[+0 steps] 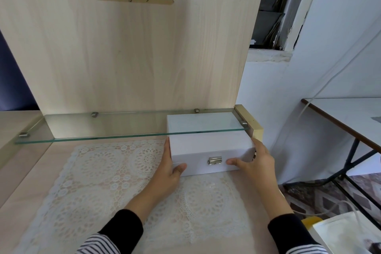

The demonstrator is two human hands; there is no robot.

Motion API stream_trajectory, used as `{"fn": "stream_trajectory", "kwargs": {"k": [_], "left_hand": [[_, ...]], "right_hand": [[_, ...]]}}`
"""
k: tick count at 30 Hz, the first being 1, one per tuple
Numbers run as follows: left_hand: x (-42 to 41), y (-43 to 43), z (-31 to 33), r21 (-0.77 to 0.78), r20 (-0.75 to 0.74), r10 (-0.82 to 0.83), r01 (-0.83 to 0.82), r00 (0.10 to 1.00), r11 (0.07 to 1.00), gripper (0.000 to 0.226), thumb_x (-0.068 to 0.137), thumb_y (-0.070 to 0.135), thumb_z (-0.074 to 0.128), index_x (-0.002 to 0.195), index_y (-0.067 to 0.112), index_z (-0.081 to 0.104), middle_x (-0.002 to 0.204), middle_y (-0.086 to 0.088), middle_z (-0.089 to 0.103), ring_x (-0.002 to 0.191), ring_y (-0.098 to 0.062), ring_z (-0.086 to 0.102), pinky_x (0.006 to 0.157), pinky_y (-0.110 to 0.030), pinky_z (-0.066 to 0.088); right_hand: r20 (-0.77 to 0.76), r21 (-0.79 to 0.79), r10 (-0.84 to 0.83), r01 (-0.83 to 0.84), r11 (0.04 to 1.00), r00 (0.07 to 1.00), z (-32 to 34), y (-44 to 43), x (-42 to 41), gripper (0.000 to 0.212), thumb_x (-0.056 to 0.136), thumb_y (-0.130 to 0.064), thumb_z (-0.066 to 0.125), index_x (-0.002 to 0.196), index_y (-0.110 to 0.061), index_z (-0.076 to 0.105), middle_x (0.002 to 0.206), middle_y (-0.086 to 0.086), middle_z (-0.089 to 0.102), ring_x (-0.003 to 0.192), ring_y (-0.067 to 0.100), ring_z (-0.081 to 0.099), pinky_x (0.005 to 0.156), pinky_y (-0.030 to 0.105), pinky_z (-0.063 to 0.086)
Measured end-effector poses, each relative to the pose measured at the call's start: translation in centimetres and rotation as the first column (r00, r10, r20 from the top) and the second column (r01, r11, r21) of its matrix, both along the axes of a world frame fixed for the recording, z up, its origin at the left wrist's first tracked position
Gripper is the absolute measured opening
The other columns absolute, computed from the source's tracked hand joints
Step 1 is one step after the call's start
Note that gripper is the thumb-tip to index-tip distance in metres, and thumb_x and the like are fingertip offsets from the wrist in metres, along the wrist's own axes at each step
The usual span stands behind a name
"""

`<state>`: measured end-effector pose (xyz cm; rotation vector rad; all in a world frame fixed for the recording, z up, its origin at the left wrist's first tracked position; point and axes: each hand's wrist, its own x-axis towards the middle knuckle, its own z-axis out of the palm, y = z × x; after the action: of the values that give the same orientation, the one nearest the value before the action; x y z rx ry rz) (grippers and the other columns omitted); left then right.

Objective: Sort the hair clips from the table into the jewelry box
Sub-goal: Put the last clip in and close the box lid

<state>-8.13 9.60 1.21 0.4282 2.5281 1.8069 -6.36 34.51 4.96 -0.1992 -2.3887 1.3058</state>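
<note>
A white jewelry box (208, 146) with a silver front clasp (214, 160) stands on the table, its lid closed and its back half under a glass shelf. My left hand (170, 168) grips the box's left end, thumb on the front face. My right hand (254, 163) grips the right end, thumb on the front beside the clasp. No hair clips are in view.
A glass shelf (103, 130) on metal pegs spans the wooden back panel just above the box. A white lace mat (103, 181) covers the tabletop. To the right stand a white side table (350, 115) with black legs and a hanging cable.
</note>
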Motion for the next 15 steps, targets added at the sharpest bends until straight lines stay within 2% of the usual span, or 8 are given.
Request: {"fn": "stream_trajectory", "kwargs": {"k": [3,6,9,12,15], "left_hand": [[-0.2,0.0,-0.1,0.003,0.001,-0.001,0.001,1.000,1.000,0.086,0.095,0.008,0.054,0.152,0.034,-0.004,0.153,0.013,0.025,0.138,-0.005,0.029,0.119,-0.038,0.024],[-0.3,0.1,-0.1,0.005,-0.006,0.015,-0.015,1.000,1.000,0.086,0.094,0.005,0.054,0.153,0.032,-0.002,0.152,0.012,0.027,0.137,-0.005,0.030,0.119,-0.037,0.024],[-0.3,0.2,-0.2,0.006,-0.014,0.021,-0.021,1.000,1.000,0.086,0.093,0.004,0.055,0.152,0.032,-0.001,0.152,0.011,0.026,0.138,-0.007,0.029,0.119,-0.038,0.023],[-0.3,0.1,-0.3,0.013,-0.021,0.018,-0.018,1.000,1.000,0.085,0.093,0.006,0.057,0.152,0.035,0.002,0.150,0.013,0.029,0.137,-0.005,0.030,0.119,-0.038,0.025],[-0.3,0.0,-0.5,0.026,-0.025,0.016,-0.016,1.000,1.000,0.085,0.093,0.016,0.059,0.152,0.039,0.001,0.152,0.014,0.028,0.138,-0.006,0.031,0.117,-0.040,0.028]], "right_hand": [[-0.020,-0.023,-0.048,0.048,0.999,0.999,-0.5,-0.5,-0.1,0.085,0.060,-0.024,0.089,0.133,-0.017,0.044,0.114,-0.005,0.044,0.106,0.015,0.043,0.088,0.032,0.043],[-0.007,-0.048,-0.074,0.074,0.996,0.997,-0.9,-0.8,0.0,0.084,0.061,-0.026,0.088,0.132,-0.020,0.043,0.118,-0.004,0.045,0.111,0.019,0.045,0.094,0.043,0.046],[0.006,-0.109,-0.049,0.049,0.993,0.999,-1.2,-0.9,0.2,0.081,0.065,-0.024,0.086,0.133,-0.024,0.041,0.121,-0.004,0.048,0.114,0.020,0.046,0.095,0.048,0.046],[0.003,-0.139,-0.018,0.018,0.990,1.000,-1.1,-1.2,0.6,0.078,0.068,-0.024,0.083,0.131,-0.027,0.038,0.120,-0.004,0.050,0.114,0.020,0.047,0.095,0.047,0.047],[0.019,-0.142,0.002,0.001,0.990,1.000,-0.9,-1.3,0.8,0.082,0.071,-0.023,0.082,0.136,-0.027,0.032,0.128,-0.002,0.048,0.119,0.021,0.045,0.099,0.047,0.045]]}}
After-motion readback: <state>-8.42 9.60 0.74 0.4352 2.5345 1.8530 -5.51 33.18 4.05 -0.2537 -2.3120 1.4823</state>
